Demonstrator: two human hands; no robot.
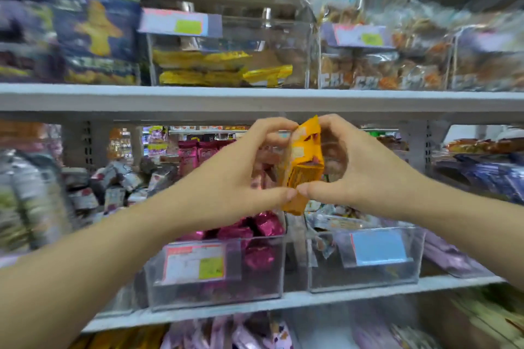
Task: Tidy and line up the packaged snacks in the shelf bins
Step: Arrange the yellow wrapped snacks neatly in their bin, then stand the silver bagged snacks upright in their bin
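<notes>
An orange snack packet [304,161] stands upright in the air in front of the middle shelf. My left hand [235,176] grips it from the left and my right hand [360,170] from the right, thumbs meeting under it and fingertips at its top. Below sits a clear bin [215,289] of magenta foil packets [263,231]. To its right is a second clear bin [365,278] with pale wrapped snacks. On the shelf above, a clear bin [300,65] holds yellow packets [204,68]. The picture is blurred.
Dark blue boxes [96,34] fill the upper left, clear bags of brown snacks [397,65] the upper right. The grey shelf edge [255,99] runs just above my hands. Silver bags [25,193] are at left, blue-purple packs [490,176] at right, more packets below.
</notes>
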